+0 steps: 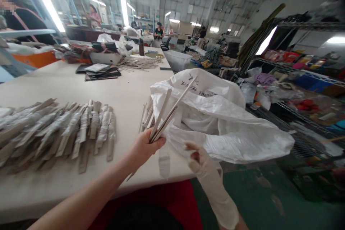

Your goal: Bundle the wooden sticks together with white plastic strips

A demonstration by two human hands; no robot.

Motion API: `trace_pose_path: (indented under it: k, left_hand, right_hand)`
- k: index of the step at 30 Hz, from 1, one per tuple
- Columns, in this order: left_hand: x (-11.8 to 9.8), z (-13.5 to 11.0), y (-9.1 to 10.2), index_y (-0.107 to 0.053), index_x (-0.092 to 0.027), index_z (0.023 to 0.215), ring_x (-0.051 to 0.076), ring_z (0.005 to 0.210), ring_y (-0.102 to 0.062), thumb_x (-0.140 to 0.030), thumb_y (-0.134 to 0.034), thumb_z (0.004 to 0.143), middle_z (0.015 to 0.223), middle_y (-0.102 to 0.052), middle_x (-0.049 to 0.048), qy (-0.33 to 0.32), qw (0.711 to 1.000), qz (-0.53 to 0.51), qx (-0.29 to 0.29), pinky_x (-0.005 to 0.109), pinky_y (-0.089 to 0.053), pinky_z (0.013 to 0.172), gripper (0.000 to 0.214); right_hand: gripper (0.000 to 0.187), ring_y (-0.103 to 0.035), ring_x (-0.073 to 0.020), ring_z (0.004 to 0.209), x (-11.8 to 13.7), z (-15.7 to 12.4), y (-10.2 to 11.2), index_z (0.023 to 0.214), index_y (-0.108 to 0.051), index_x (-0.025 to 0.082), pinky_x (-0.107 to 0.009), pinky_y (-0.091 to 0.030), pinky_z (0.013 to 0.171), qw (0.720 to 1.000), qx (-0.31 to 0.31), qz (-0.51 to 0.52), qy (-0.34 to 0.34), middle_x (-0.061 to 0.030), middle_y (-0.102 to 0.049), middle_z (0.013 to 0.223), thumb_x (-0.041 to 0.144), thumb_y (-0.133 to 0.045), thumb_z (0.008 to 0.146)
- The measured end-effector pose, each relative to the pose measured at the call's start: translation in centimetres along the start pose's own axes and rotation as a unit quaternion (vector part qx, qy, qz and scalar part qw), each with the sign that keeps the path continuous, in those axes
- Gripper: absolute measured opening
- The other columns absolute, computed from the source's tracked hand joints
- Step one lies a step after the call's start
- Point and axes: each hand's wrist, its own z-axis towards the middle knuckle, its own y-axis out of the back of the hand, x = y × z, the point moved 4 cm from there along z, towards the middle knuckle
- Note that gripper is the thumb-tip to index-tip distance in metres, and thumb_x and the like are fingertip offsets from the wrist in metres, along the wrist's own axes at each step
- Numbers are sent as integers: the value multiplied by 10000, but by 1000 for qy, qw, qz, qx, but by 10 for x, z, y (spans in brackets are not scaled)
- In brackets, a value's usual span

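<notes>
My left hand [151,140] is closed around a few thin, flat grey-beige strips [162,112] that fan upward, one longer than the others. My right hand [198,158] wears a pale glove. Its fingers are loosely bent and apart, with nothing visible in them, beside the near edge of a large white woven sack [229,140]. The sack lies over the table corner, its mouth slack and handwriting on its far side. More loose strips [147,115] lie on the table behind my left hand, partly hidden by the sack. Left of my arm lies a row of wrapped strip bundles [64,129].
The pale table [129,97] carries dark flat pieces [99,72], a heap of sticks [138,63] and a dark bottle [141,46] farther back. A wire shelf [302,68] loaded with bags stands right. Other people [158,31] are in the background.
</notes>
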Motion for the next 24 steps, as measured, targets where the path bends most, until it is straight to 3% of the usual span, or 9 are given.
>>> trace_pose_path:
  k: [2,4,6,8,11,13,17,20,24]
  left_hand:
    - [-5,2,-5,-448,-190,642,62,442,-324,-343,-523,691,494,-358,-93,-11,1000,11,9,178,-274,417,178]
    - [-8,3,-5,-441,-191,644,63,452,-311,-351,-517,702,500,-339,-94,-23,999,29,5,180,-263,423,186]
    - [-10,3,-1,-435,-191,638,64,461,-299,-356,-512,709,505,-318,-93,-29,998,57,0,183,-254,429,196]
    - [-10,4,2,-428,-189,622,66,471,-290,-349,-512,707,509,-306,-91,-31,996,85,-7,186,-245,435,200]
    - [-2,9,1,-426,-185,620,68,484,-296,-356,-516,708,520,-313,-87,-28,995,100,-3,186,-241,437,212]
    - [5,12,-1,-443,-184,661,68,477,-313,-393,-517,720,532,-330,-86,-26,995,92,6,183,-249,432,228]
    - [18,4,6,-461,-189,840,54,396,-290,-469,-457,763,563,-400,-85,-9,999,42,16,179,-232,373,291]
    - [29,-24,17,-451,-191,832,45,360,-277,-489,-435,784,540,-425,-84,49,997,11,66,176,-216,352,302]
    - [41,-68,24,-482,-183,729,55,386,-368,-561,-432,771,502,-453,-61,114,985,-27,129,175,-292,384,384]
  right_hand:
    - [490,-405,-74,500,2,0,-22,998,-605,218,-219,-300,470,996,82,-22,0,25,-583,726,404,-739,565]
    - [258,-411,-77,485,-10,-3,-47,720,-632,168,-225,-309,476,987,148,-18,-53,28,-546,589,409,-673,639]
    - [281,-408,-72,440,-26,-11,-69,619,-601,154,-223,-300,449,969,200,33,-140,27,-536,525,427,-664,634]
    - [281,-414,-63,413,-35,-25,-84,657,-629,139,-214,-292,434,941,251,91,-208,16,-565,532,408,-692,605]
    - [249,-426,-54,408,-34,-42,-92,680,-671,118,-202,-288,431,906,307,146,-251,4,-572,523,347,-716,595]
    - [240,-396,-46,394,-27,-39,-84,612,-651,122,-198,-258,412,911,279,187,-241,21,-530,472,349,-725,588]
    - [379,-288,-29,362,-13,-4,-39,466,-502,156,-197,-181,379,946,67,280,-151,71,-406,394,433,-746,554]
    - [382,-320,-32,376,-7,21,-6,505,-512,156,-193,-203,379,950,-50,295,-89,58,-451,437,465,-720,591]
    - [359,-359,-38,389,-8,39,7,577,-539,159,-186,-223,368,939,-106,317,-79,44,-508,486,472,-713,593]
